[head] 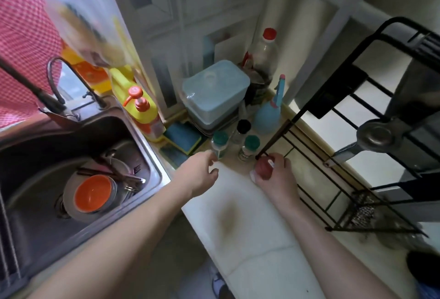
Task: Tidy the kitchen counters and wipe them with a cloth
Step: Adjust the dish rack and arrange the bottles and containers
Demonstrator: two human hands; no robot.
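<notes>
A pale counter with a brownish stain runs toward a cluttered corner. My left hand hovers over its far end, fingers apart, fingertips close to a small clear bottle with a green cap. My right hand is closed around the lower end of dark chopsticks that slant up to the right. A second green-capped jar and a black-capped bottle stand between my hands. No cloth is visible.
The sink at left holds an orange bowl, plates and cutlery. Yellow soap pump, sponges, blue lidded box, blue spray bottle and a large dark bottle crowd the corner. A black wire rack stands right.
</notes>
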